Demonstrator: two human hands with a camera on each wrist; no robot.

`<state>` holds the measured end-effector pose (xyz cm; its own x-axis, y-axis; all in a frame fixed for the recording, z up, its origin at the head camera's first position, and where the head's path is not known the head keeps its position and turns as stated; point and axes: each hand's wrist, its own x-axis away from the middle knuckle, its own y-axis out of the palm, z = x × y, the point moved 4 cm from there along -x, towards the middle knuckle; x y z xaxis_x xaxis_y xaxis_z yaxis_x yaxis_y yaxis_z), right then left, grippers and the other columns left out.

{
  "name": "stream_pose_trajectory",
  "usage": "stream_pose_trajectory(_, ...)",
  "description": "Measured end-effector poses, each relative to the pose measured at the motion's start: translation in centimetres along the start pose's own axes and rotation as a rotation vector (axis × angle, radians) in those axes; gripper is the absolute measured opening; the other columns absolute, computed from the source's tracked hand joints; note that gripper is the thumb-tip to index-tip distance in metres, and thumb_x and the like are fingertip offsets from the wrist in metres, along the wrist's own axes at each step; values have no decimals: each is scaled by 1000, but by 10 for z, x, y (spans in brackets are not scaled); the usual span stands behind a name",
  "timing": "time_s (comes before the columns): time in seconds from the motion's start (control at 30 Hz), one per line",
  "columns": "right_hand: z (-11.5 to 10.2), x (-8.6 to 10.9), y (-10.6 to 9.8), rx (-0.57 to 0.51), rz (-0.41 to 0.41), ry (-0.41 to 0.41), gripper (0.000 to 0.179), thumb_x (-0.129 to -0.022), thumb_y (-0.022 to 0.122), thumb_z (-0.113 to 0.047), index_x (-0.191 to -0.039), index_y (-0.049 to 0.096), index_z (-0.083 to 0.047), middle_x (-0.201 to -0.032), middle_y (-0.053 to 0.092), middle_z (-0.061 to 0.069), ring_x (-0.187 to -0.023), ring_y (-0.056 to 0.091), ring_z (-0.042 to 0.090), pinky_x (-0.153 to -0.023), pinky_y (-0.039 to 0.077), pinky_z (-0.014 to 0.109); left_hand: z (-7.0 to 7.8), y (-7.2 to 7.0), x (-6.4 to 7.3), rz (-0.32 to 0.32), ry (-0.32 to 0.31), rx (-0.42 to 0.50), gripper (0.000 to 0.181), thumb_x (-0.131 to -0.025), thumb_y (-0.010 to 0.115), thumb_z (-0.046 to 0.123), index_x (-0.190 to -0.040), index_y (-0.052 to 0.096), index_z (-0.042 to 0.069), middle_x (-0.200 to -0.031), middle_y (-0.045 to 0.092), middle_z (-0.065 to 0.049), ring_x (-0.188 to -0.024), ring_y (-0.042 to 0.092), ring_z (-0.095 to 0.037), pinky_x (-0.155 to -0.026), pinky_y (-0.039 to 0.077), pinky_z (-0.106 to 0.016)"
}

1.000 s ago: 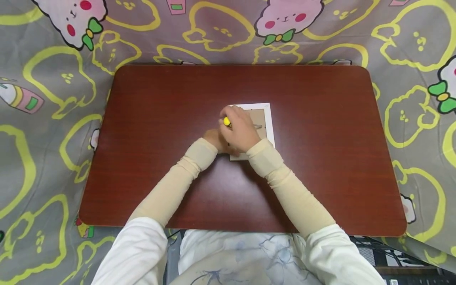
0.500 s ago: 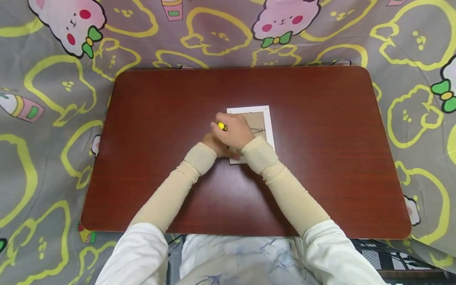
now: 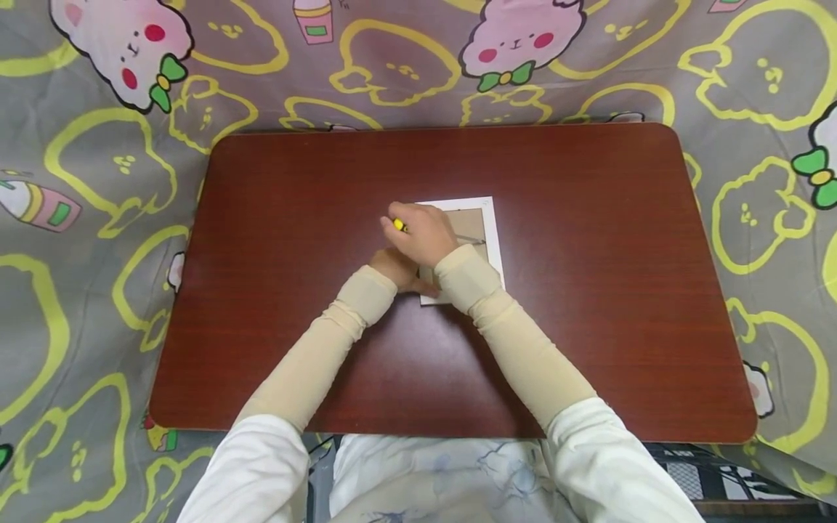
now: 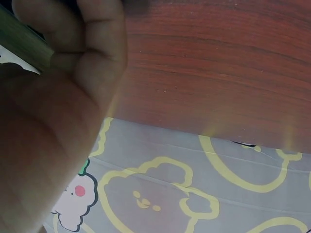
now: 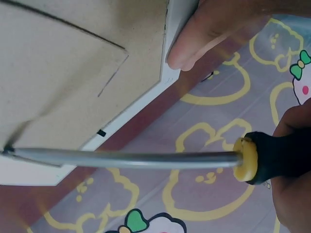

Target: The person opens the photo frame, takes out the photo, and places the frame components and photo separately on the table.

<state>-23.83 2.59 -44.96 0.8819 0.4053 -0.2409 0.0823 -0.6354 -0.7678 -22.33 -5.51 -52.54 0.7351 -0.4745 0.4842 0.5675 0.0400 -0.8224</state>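
A picture frame (image 3: 487, 218) with a white border lies back up on the table, showing its beige backing board (image 5: 131, 29). My right hand (image 3: 426, 236) grips the yellow and black handle of a screwdriver (image 5: 131, 158). The screwdriver's long metal shaft runs low across the backing, and its tip meets a dark spot near the frame's border. My left hand (image 3: 394, 269) holds the frame's left edge, with fingertips at the white border in the right wrist view. In the left wrist view that hand's fingers are curled at the edge.
A small black tab (image 5: 101, 132) sits at the backing board's edge. The reddish-brown table (image 3: 588, 276) has rounded corners and extends on both sides of the frame. A grey patterned cloth (image 3: 392, 65) hangs behind and beside the table.
My right hand has shifted left with the screwdriver, moving its handle end leftward. The left hand stays at the frame's edge. The head view has tilted slightly.
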Motion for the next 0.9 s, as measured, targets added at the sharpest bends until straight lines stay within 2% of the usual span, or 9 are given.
stream_pose_trajectory(0.27, 4, -7, 4, 14, -22, -29, 25, -97, 54, -25, -76, 49, -13, -62, 45, 0, -61, 49, 22, -60, 42, 38, -1, 0, 0, 19, 9, -19, 107, -70, 81, 68, -151, 45, 6, -148, 51, -9, -112, 62, -25, -84, 54, -44)
stream_pose_trajectory(0.53, 7, -5, 4, 10, -37, -154, 22, -97, 57, -22, -79, 53, -10, -67, 49, 1, -63, 50, 19, -61, 43, 36, 0, 1, 3, 4, 14, -72, 115, -72, 75, 74, -155, 37, 4, -153, 46, -11, -119, 60, -26, -82, 55, -45)
stream_pose_trajectory(0.6, 8, -5, 0, -25, -44, -146, 23, -97, 59, -22, -78, 53, -10, -69, 49, 1, -65, 50, 19, -62, 42, 34, 0, 2, 3, 0, 8, -77, 119, -71, 74, 76, -156, 33, 4, -153, 46, -11, -119, 60, -25, -82, 55, -45)
stream_pose_trajectory(0.67, 11, -4, -3, -82, -60, -105, 24, -96, 62, -24, -77, 53, -12, -67, 48, 0, -64, 49, 17, -61, 40, 32, -1, 2, 2, -2, 0, -77, 122, -71, 74, 77, -158, 29, 4, -153, 46, -12, -115, 62, -26, -82, 55, -44)
stream_pose_trajectory(0.8, 16, -1, -11, -186, -83, -42, 28, -94, 64, -23, -72, 48, -16, -58, 43, -4, -55, 44, 13, -55, 35, 28, 0, 1, 4, -8, -23, -68, 126, -70, 74, 77, -160, 23, 5, -153, 47, -11, -108, 65, -28, -82, 55, -45)
stream_pose_trajectory(0.9, 19, 2, -19, -238, -57, -50, 27, -92, 63, -20, -70, 47, -16, -56, 41, -7, -53, 41, 11, -52, 33, 26, 1, 0, 5, -16, -37, -79, 130, -70, 74, 77, -162, 14, 7, -160, 36, -12, -100, 67, -31, -81, 55, -45)
